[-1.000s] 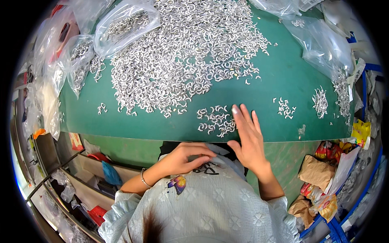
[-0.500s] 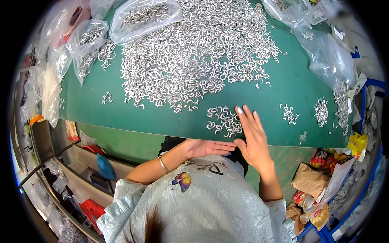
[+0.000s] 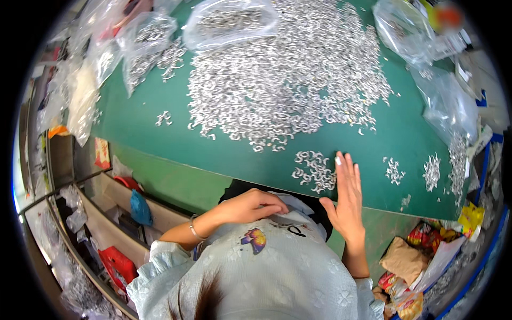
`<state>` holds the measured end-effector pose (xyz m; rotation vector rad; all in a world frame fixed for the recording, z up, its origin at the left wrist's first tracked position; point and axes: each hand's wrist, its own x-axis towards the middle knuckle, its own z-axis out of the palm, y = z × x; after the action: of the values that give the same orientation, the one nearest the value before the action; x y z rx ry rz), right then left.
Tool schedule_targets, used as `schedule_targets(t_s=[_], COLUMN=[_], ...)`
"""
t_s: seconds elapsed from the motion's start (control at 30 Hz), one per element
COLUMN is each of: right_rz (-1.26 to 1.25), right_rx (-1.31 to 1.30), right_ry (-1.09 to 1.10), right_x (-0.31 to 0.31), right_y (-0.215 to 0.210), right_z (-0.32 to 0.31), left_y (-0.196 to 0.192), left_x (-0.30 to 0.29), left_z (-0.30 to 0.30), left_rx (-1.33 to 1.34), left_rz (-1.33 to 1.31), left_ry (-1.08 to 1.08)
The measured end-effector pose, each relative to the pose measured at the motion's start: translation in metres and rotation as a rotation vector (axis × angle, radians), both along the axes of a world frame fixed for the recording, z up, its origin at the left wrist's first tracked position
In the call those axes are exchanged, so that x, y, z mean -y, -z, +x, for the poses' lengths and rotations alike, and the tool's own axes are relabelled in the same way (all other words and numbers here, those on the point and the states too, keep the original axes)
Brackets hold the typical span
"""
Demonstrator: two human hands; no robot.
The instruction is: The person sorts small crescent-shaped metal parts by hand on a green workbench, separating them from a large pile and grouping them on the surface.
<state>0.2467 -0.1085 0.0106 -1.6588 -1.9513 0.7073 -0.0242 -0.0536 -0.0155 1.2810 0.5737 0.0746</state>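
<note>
My right hand [image 3: 346,200] lies flat on the green table [image 3: 160,144] near its front edge, fingers straight and thumb apart. Its index-finger side borders a small pile of silvery crescent-shaped metal pieces [image 3: 316,172]. My left hand [image 3: 256,207] is off the table, close against my light shirt [image 3: 240,277], palm down. Its fingers are bent together, touching or near a fold of pale cloth [image 3: 298,205]; whether anything is pinched is hidden. Beyond my hands spreads a large heap of the same pieces [image 3: 266,90].
A clear bag of pieces [image 3: 232,24] rests on the heap's far side. More plastic bags [image 3: 141,48] stand at left, others [image 3: 448,101] at right. Small separate groups of pieces [image 3: 394,172] lie right of my hand. Drawers [image 3: 117,213] stand at lower left, a paper bag [image 3: 405,261] at lower right.
My left hand has drawn back from beside the right hand toward my shirt, turning from palm up to palm down with fingers bent. My right hand stays by the small pile. The view has shifted.
</note>
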Motion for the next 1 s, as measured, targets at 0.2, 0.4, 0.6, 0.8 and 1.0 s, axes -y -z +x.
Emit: schedule_targets(t_s=[0.2,0.4,0.6,0.8,1.0], right_rz=[0.041,0.052,0.058,0.108,0.102], right_rx=[0.107,0.187,0.184,0.181,0.129], right_ry=[-0.045,-0.071,-0.045,0.015,0.056], right_x=[-0.009,-0.011,-0.013,-0.017,-0.015], right_y=[0.001,0.002,0.003,0.008,0.007], right_z=[-0.008,-0.01,-0.014,-0.02,-0.018], left_y=[-0.037,-0.014,0.001,0.005,-0.026], left_x=[-0.063,-0.121,-0.153,-0.176,-0.145], left_z=[0.001,0.029,0.056,0.087,0.056], left_rx=[-0.452,-0.331,-0.326,-0.438,-0.305], left_rz=[1.407,1.62,1.731,1.81,1.517], left_ry=[-0.113,0.058,-0.04,-0.214,-0.374])
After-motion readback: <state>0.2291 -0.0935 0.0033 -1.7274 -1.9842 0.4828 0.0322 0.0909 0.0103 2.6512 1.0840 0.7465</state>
